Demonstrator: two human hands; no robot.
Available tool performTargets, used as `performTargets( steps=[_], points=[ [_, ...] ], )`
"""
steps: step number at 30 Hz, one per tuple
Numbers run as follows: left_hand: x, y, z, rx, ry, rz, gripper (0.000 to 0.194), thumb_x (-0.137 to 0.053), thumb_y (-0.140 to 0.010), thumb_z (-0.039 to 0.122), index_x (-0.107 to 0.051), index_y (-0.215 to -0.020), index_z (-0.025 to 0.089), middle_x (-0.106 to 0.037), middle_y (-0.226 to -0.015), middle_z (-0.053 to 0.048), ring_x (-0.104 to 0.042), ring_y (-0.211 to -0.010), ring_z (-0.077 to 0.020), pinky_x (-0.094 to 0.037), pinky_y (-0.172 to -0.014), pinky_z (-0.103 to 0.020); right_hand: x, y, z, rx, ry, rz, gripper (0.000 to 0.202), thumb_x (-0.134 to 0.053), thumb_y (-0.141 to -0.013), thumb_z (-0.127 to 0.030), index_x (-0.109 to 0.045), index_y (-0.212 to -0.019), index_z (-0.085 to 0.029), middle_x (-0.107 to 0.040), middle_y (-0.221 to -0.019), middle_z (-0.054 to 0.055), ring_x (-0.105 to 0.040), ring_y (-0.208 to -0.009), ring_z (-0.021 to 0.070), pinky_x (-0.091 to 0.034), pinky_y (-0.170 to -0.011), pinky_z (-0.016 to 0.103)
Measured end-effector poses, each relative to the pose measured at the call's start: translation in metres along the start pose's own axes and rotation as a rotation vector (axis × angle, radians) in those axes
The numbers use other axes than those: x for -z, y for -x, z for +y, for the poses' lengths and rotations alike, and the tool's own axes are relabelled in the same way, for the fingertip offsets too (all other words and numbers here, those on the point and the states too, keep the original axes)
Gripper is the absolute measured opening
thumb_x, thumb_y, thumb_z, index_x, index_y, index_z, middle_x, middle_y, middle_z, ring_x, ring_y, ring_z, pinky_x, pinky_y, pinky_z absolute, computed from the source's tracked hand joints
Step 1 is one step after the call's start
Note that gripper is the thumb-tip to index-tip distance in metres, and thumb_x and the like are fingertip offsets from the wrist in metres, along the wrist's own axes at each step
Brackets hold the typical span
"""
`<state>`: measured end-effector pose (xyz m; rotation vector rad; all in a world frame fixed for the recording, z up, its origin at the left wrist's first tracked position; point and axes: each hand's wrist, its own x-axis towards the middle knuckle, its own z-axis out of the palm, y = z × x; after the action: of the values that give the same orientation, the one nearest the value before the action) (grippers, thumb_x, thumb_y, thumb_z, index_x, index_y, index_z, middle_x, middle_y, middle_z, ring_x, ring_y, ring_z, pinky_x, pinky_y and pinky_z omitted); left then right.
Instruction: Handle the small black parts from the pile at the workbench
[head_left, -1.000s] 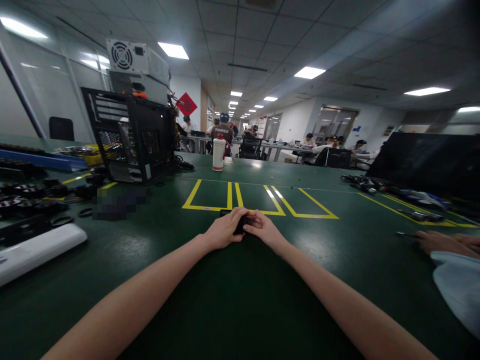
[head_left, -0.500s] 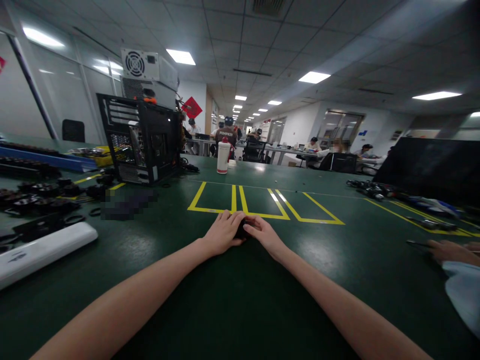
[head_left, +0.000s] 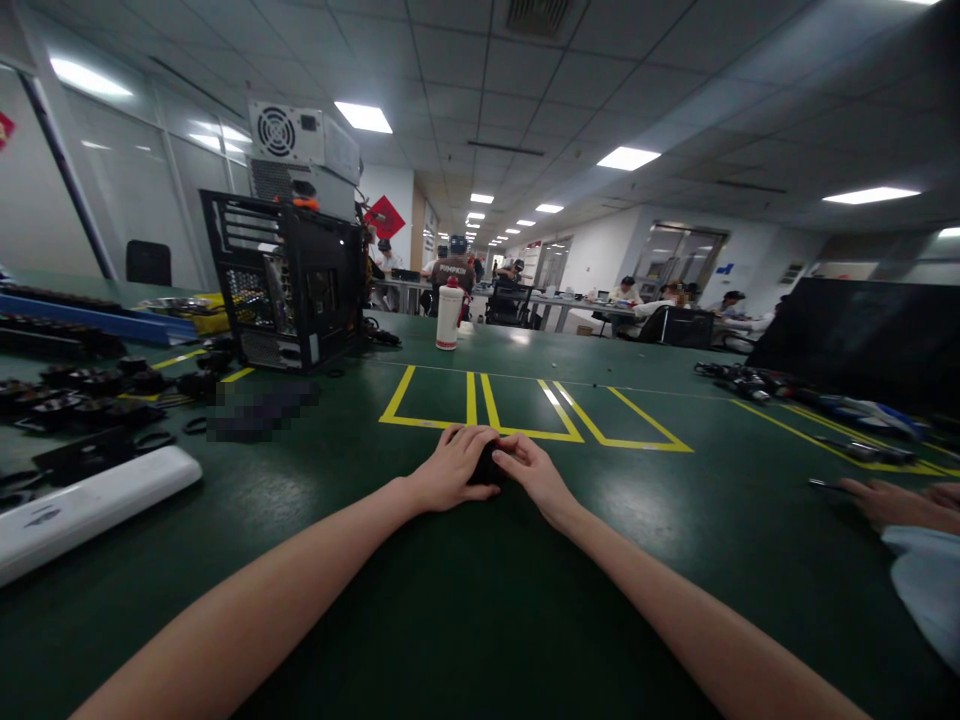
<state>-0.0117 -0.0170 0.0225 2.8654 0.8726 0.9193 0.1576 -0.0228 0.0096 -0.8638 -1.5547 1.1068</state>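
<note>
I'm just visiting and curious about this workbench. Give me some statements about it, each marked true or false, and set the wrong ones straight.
1. The left hand and right hand are both at one small black object. True.
2. The right hand is far from the left hand. False: the two are close together.
3. Yellow tape marks outlines on the green table. True.
4. A bottle lies on its side. False: the white bottle stands upright.
5. A black computer case has metal boxes on top. True.
6. The small black object is inside the computer case. False: it is between the hands.
</note>
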Motion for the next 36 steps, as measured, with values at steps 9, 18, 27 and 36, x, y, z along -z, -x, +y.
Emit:
performTargets(
  steps=[9,18,27,36],
  points=[
    [-0.0031,-0.0002,-0.0031,0.001,-0.008,-0.005,0.061,-0.057,-0.069,0.031,-0.025,-0.119,0.018,-0.037,-0.121,-0.011,-0.033,-0.113,-0.0234,-0.021,-0.096,-0.042,0.0017,-0.0014,-0.0022,-0.045,0.005,-0.065,0.026,-0.060,-0.067,-0.028,-0.055,-0.090,-0.019,-0.059,-0.094,0.003,-0.054,-0.091,0.0160,-0.037,-0.088,0.035],
    [-0.0048,0.0005,-0.0026,-0.001,-0.012,0.009,0.060,-0.056,-0.069,0.032,-0.025,-0.119,0.019,-0.038,-0.120,-0.010,-0.034,-0.112,-0.0234,-0.021,-0.096,-0.042,-0.0009,0.0000,-0.0004,-0.043,0.014,0.015,0.022,-0.059,-0.068,-0.031,-0.054,-0.086,-0.018,-0.058,-0.087,0.002,-0.054,-0.086,0.0149,-0.040,-0.083,0.033],
    [-0.0062,-0.0001,-0.0039,0.006,-0.008,0.014,0.061,-0.055,-0.069,0.031,-0.023,-0.120,0.019,-0.039,-0.119,-0.010,-0.035,-0.111,-0.0233,-0.021,-0.096,-0.042,0.0028,0.0024,-0.0018,-0.029,0.022,-0.088,0.034,-0.066,-0.060,-0.023,-0.050,-0.090,-0.020,-0.055,-0.097,0.001,-0.054,-0.090,0.0158,-0.041,-0.085,0.035],
    [-0.0064,-0.0002,-0.0046,0.015,-0.010,-0.001,0.062,-0.056,-0.069,0.032,-0.023,-0.121,0.019,-0.037,-0.120,-0.010,-0.033,-0.114,-0.0235,-0.020,-0.097,-0.042,-0.0025,0.0014,-0.0020,-0.019,0.020,0.034,0.023,-0.062,-0.065,-0.028,-0.052,-0.084,-0.020,-0.056,-0.088,0.000,-0.054,-0.087,0.0152,-0.041,-0.084,0.034]
  ],
)
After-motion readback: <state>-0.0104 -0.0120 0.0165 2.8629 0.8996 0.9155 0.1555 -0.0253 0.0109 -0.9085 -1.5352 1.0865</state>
